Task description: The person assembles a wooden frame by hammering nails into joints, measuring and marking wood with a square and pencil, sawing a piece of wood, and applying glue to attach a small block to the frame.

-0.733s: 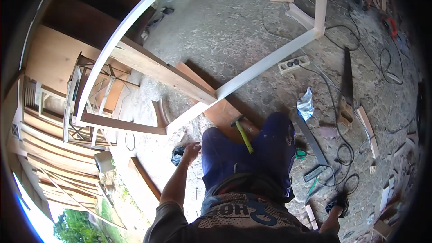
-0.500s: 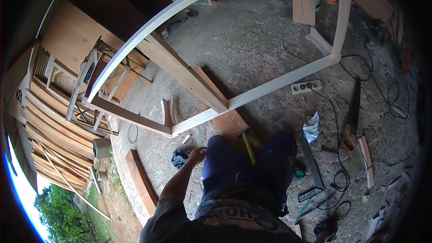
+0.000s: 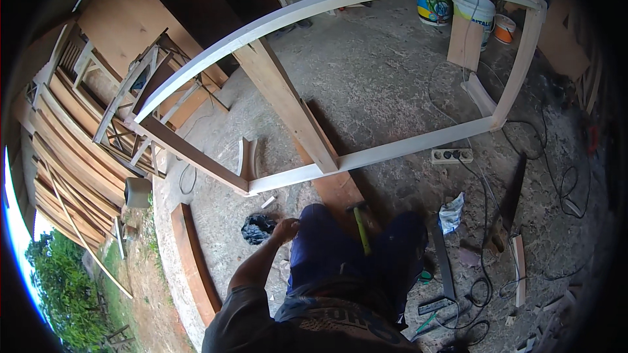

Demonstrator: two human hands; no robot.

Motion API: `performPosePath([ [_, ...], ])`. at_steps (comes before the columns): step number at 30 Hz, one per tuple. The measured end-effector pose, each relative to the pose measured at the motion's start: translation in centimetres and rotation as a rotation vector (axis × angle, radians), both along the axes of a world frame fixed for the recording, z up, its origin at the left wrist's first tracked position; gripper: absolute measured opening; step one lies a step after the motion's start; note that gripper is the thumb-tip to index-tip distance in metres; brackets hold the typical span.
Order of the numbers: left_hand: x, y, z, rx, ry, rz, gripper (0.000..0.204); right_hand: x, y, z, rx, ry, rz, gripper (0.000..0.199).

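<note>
My left hand (image 3: pixel 286 230) is beside my left knee, its fingers curled in; whatever is in them, if anything, is too small to make out. A crumpled black plastic bag (image 3: pixel 258 229) lies on the floor just left of it. Between my legs a hammer (image 3: pixel 363 231) with a yellow-green handle rests head-forward by a brown plank (image 3: pixel 340 191). In front of me stands a large wooden frame (image 3: pixel 405 146) with a curved far rail and a cross-piece (image 3: pixel 288 108). My right hand is out of the picture.
To the right on the concrete floor are a handsaw (image 3: pixel 513 189), a power strip (image 3: pixel 451 155), looping black cables, a crumpled white packet (image 3: pixel 451 212) and wood offcuts. Buckets (image 3: pixel 472 10) stand at the far right. A board (image 3: pixel 193 265) lies left; stacked timber (image 3: pixel 78 163) lies beyond it.
My view has shifted, showing more of the frame's curved rail and right corner. The right hand has gone out at the lower edge. My left hand stays by the knee.
</note>
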State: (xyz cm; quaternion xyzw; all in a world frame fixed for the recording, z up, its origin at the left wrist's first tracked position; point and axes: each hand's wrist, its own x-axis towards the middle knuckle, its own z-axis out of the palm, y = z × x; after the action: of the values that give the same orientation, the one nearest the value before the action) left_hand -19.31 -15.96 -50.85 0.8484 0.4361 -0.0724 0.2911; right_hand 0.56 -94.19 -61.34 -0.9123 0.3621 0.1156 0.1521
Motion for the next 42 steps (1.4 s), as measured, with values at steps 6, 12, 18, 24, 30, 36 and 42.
performPosePath([
  [6, 0.6, 0.1, -0.8, -0.008, -0.045, 0.048, 0.04, 1.5, 0.7, 1.6, -0.008, -0.034, 0.018, 0.024],
  [12, 4.8, -2.6, 1.2, 0.109, -0.312, 0.199, 0.04, 3.1, 0.3, 4.2, 0.01, -0.171, 0.034, 0.024],
  [18, 14.9, -13.4, 9.0, -0.671, -0.74, -0.1, 0.038, 7.8, 7.0, 7.4, 0.75, -0.523, 0.191, 0.024],
  [24, 17.9, -20.9, 14.8, -1.593, -0.63, 0.166, 0.057, 6.8, 40.0, 21.5, 0.878, -0.294, 1.17, 0.025],
  [30, 14.9, -16.8, 6.6, -1.571, -0.591, 0.508, 0.046, 5.5, 50.5, 24.6, 1.043, -0.165, 1.395, 0.019],
  [36, 12.2, -15.0, 13.3, -1.226, -1.006, 0.242, 0.021, 5.7, 54.5, 24.7, 1.673, 0.133, 0.668, 0.019],
  [42, 13.4, -13.0, 13.2, -0.898, -1.256, 0.436, 0.015, 2.5, 57.7, 24.0, 1.832, 0.103, 0.571, 0.024],
])
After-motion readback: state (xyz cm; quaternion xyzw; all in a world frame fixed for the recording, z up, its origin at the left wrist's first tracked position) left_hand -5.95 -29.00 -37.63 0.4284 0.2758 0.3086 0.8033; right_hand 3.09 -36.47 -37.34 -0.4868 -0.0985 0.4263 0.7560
